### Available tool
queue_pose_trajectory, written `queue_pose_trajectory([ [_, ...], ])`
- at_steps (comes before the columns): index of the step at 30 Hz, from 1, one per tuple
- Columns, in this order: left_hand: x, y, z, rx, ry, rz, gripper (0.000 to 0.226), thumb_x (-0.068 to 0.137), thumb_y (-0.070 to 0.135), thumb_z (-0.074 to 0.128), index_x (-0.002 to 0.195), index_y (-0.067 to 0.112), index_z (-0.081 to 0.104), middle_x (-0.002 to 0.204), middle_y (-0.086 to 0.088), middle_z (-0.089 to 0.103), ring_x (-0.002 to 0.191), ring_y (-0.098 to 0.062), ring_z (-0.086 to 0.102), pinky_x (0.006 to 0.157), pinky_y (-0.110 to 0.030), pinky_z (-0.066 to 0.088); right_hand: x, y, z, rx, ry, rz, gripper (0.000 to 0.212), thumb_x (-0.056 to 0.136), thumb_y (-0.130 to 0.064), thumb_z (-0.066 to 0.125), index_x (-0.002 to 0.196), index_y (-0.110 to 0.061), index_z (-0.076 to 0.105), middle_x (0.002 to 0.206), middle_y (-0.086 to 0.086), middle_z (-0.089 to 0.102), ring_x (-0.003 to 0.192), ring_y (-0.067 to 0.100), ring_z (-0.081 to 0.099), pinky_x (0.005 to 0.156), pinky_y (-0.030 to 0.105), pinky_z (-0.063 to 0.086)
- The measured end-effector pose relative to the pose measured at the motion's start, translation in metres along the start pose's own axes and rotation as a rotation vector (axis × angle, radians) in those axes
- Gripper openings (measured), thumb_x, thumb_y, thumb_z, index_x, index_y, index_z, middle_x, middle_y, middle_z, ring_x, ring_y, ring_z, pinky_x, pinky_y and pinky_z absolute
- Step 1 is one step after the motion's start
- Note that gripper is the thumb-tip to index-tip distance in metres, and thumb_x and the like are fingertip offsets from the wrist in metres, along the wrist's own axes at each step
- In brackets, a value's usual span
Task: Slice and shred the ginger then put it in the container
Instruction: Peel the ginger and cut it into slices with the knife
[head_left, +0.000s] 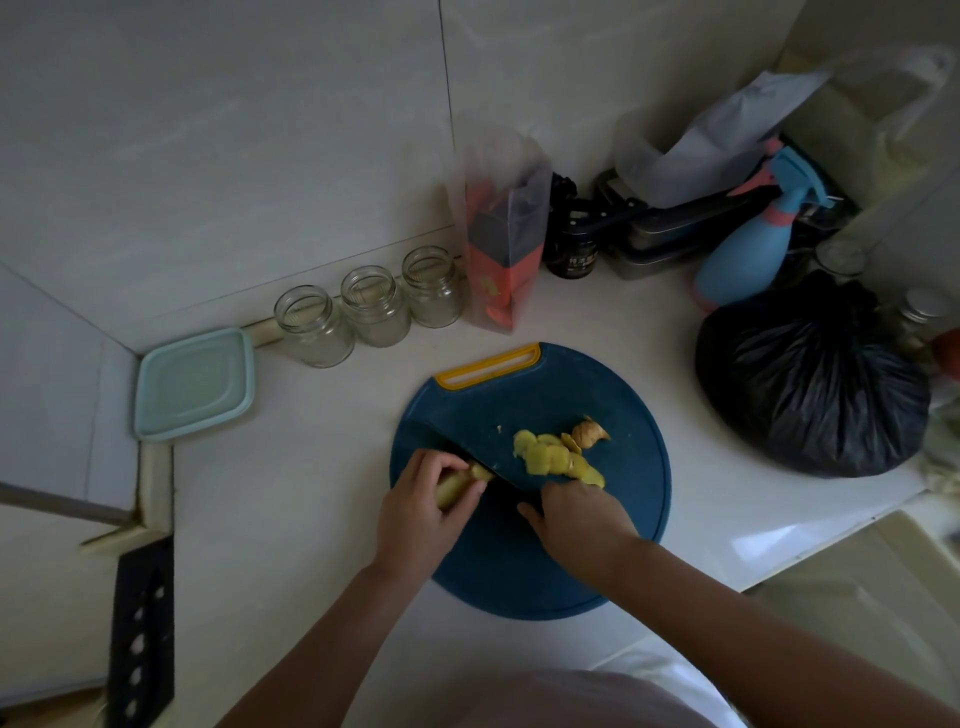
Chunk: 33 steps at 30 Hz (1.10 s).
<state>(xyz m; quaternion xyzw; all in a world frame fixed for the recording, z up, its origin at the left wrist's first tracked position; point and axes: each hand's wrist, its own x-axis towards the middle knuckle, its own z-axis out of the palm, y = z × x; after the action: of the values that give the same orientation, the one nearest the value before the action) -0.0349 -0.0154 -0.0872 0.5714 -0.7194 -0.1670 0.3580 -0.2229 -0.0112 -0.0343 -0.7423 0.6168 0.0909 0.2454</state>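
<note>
**On the board: ginger under the knife, slices piled to the right**

On the near half of the round dark-blue plastic cutting board (519, 571), both bare hands are at work. Left hand (423, 506) is curled narrow around the unsliced yellow-brown ginger piece (457, 480), pinning it at the board's left edge. Right hand (579, 519) is closed over the handle of the dark-bladed knife (467, 457); handle itself hidden by the hand. Blade runs up and left from the right hand, its edge just beside the cut face of the held ginger, touching or nearly so; cannot tell which.

Mid-board, right of the blade: heap of pale yellow ginger slices (550, 454), overlapping. Just beyond it, a tan knobby ginger offcut (592, 431). Yellow slotted handle (488, 366) on the board's far rim.

Left and well apart, in the counter corner: square pale-green lidded plastic container (192, 384), lid on. Behind the board, against the wall: three empty clear glass jars (371, 306) in a row. Right of the board: tied black plastic bag (810, 384). Farther back: blue and pink spray bottle (753, 244).
</note>
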Motion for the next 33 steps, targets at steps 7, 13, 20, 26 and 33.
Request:
queue_pose_trajectory([
  [7, 0.007, 0.003, 0.0, -0.012, -0.016, -0.204, 0.048, 0.073, 0.065, 0.056, 0.091, 0.021, 0.061, 0.087, 0.012, 0.063, 0.076, -0.005, 0.06, 0.06, -0.023, 0.049, -0.003, -0.008, 0.005, -0.026, 0.126, 0.038, 0.036, 0.102, -0.026, 0.042, 0.132, -0.008, 0.033, 0.123, 0.013, 0.053, 0.096, 0.027, 0.063, 0.064, 0.031, 0.042],
  [13, 0.013, -0.002, -0.001, 0.042, -0.046, -0.156, 0.057, 0.075, 0.062, 0.054, 0.085, 0.007, 0.065, 0.084, -0.001, 0.059, 0.069, -0.013, 0.057, 0.059, -0.023, 0.043, 0.0, -0.004, 0.001, 0.037, 0.144, 0.047, 0.048, 0.103, -0.046, 0.033, 0.126, -0.006, 0.043, 0.121, 0.013, 0.06, 0.105, 0.028, 0.062, 0.078, 0.034, 0.051],
  [20, 0.02, -0.003, -0.004, 0.051, -0.105, -0.207, 0.063, 0.07, 0.062, 0.047, 0.078, 0.001, 0.063, 0.08, -0.005, 0.053, 0.065, -0.024, 0.056, 0.058, -0.024, 0.033, -0.015, -0.007, -0.002, 0.081, 0.235, 0.013, 0.051, 0.099, -0.057, 0.022, 0.115, -0.012, 0.039, 0.089, 0.006, 0.064, 0.082, 0.026, 0.065, 0.065, 0.034, 0.048],
  [26, 0.022, -0.002, -0.003, 0.094, -0.174, -0.274, 0.055, 0.074, 0.06, 0.062, 0.089, 0.006, 0.066, 0.088, -0.008, 0.062, 0.08, -0.026, 0.061, 0.062, -0.027, 0.041, -0.026, -0.011, -0.001, 0.106, 0.274, -0.006, 0.05, 0.099, -0.057, 0.021, 0.125, -0.016, 0.033, 0.081, 0.004, 0.065, 0.076, 0.027, 0.066, 0.066, 0.038, 0.052],
  [33, 0.025, 0.003, -0.003, 0.12, -0.198, -0.329, 0.036, 0.078, 0.038, 0.074, 0.093, 0.007, 0.066, 0.093, -0.007, 0.059, 0.081, -0.024, 0.059, 0.063, -0.025, 0.036, -0.031, -0.011, 0.001, 0.139, 0.265, -0.003, 0.046, 0.097, -0.057, 0.016, 0.11, -0.017, 0.035, 0.065, -0.006, 0.046, 0.072, 0.026, 0.062, 0.059, 0.033, 0.04],
])
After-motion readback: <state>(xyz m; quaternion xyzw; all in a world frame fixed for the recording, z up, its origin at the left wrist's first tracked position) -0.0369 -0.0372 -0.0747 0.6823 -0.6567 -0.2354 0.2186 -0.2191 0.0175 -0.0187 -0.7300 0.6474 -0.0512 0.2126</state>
